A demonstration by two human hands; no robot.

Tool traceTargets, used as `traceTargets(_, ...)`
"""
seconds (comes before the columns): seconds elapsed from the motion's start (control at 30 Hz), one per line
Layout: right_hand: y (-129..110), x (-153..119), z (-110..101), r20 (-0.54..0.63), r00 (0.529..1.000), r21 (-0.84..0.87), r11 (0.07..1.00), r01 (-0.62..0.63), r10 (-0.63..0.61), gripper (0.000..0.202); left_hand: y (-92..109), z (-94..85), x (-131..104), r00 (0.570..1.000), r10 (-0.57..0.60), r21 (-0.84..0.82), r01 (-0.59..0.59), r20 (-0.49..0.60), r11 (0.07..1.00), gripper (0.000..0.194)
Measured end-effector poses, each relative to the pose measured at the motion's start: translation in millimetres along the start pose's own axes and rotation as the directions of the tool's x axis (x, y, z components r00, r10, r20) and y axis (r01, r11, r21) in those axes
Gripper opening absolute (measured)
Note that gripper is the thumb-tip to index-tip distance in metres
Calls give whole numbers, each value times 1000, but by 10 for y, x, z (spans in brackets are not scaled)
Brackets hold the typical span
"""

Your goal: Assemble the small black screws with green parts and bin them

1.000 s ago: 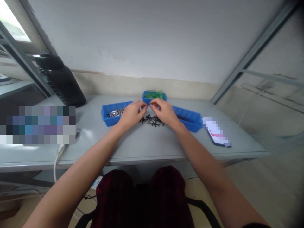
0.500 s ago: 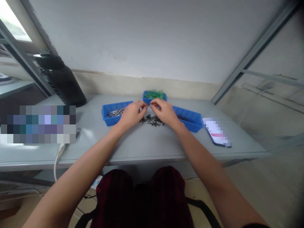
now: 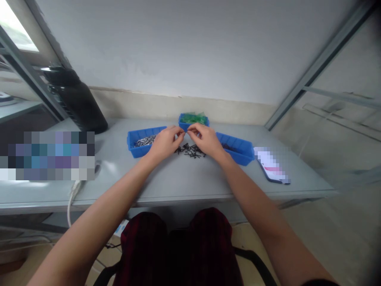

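My left hand (image 3: 167, 141) and my right hand (image 3: 206, 139) meet fingertip to fingertip above the grey desk, both pinched. Whatever lies between the fingertips is too small to make out. Just below them is a loose pile of small black screw-like pieces (image 3: 193, 151). A blue bin (image 3: 137, 153) with silvery metal pieces stands beside my left hand. Another blue bin (image 3: 244, 157), holding dark pieces, is beside my right hand. Behind both hands a small blue bin (image 3: 182, 125) holds green plastic pieces (image 3: 193, 118).
A large dark bottle (image 3: 79, 99) stands at the back left. A phone (image 3: 272, 169) lies to the right of the right bin. On the left are a blurred-out area and a white cable (image 3: 70, 198) over the desk's front edge (image 3: 184, 200). Metal posts flank the desk.
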State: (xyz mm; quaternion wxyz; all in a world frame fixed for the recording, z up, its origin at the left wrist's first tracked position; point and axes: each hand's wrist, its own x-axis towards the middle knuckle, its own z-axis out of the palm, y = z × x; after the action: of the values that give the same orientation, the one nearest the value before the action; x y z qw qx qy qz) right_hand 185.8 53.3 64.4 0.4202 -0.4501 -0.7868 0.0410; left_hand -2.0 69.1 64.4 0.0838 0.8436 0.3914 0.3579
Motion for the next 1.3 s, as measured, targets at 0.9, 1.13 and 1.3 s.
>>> traceTargets(0.9,-8,-1,-2,-3,1000,24,1000,1,-1,15,17,-18,-10,1000,7,-10,-7,13,1000,26)
traceTargets(1.13,-18,-2,-7,-5,1000,23,1000,2,-2,15,17,-16,-7,1000,12,-14,-12,13,1000,26)
traceTargets(1.3,-16,-3,-4,-4,1000,31,1000,0,0,15,26,-19,-10,1000,6,-16,-6,14,1000,26)
